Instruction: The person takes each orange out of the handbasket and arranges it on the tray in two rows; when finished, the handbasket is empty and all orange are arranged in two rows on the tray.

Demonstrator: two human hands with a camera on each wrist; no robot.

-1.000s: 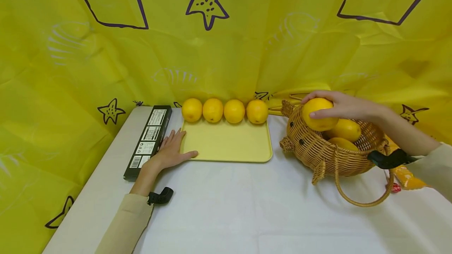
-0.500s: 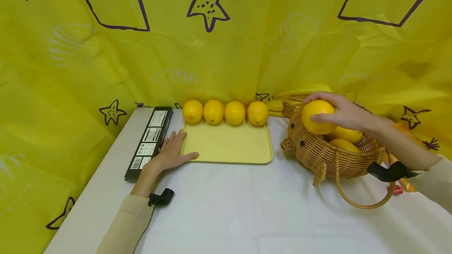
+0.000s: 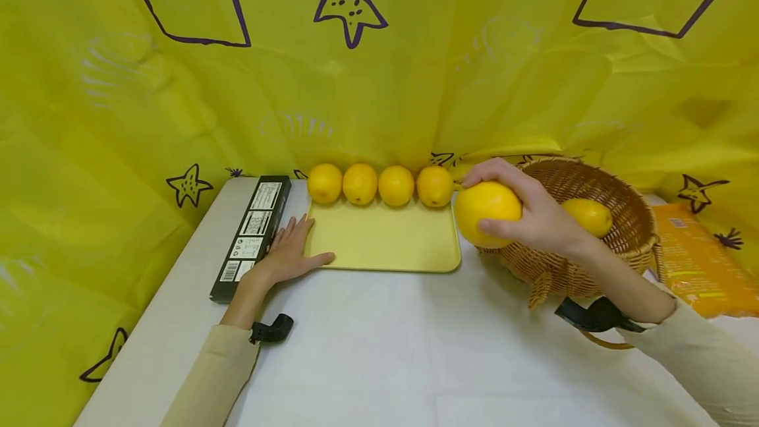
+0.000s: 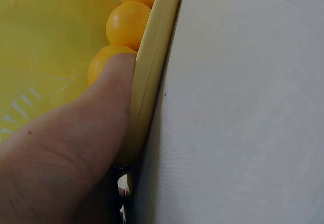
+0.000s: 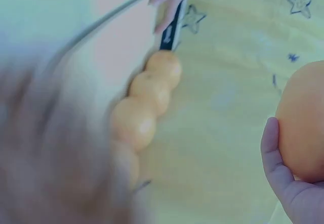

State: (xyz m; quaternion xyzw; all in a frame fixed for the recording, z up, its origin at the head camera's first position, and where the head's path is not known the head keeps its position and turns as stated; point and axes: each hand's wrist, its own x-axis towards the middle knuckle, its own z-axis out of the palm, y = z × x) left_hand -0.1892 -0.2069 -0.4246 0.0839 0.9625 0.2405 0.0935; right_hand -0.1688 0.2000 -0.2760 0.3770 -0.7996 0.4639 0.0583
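Observation:
My right hand (image 3: 528,213) grips a round orange (image 3: 483,215) in the air, just right of the yellow tray (image 3: 379,242) and overlapping the wicker basket (image 3: 634,216) in the head view. The right wrist view shows fingers curled against the orange (image 5: 306,127). Along the tray's far edge several oranges (image 3: 396,185) form a row. My left hand (image 3: 287,259) lies with spread fingers at the tray's left side, thumb against its near corner; in the left wrist view that thumb (image 4: 114,89) touches the tray rim (image 4: 154,57).
Left of the tray lies a long black box (image 3: 252,236) with white labels. A yellow oval fruit (image 3: 587,217) is inside the basket, and an orange packet (image 3: 700,259) lies to its right. A patterned yellow cloth (image 3: 379,97) hangs behind the white table (image 3: 367,348).
My right hand has carried the orange leftward out from over the basket toward the tray. The basket has tipped, showing more of its inside. My left hand stays where it was.

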